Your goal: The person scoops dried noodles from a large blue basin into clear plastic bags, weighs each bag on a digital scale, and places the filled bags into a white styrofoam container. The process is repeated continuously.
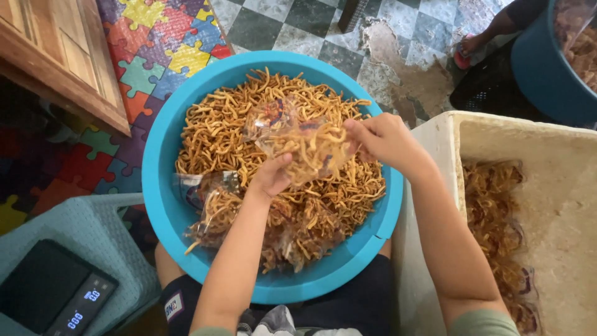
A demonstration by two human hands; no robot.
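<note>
A scale (53, 292) sits at seven o'clock. Over the snack-filled basin (163, 155), the left hand (272, 176) cups a clear bag (298, 140) from below, bearing its weight; the right hand (382, 140), at three o'clock, pinches its mouth, apparently holding it open.

Basin rim (155, 186) flanked by foam box (444, 134)

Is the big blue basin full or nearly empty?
Nearly full: the blue basin is heaped with fried snack sticks almost to its rim.
</note>
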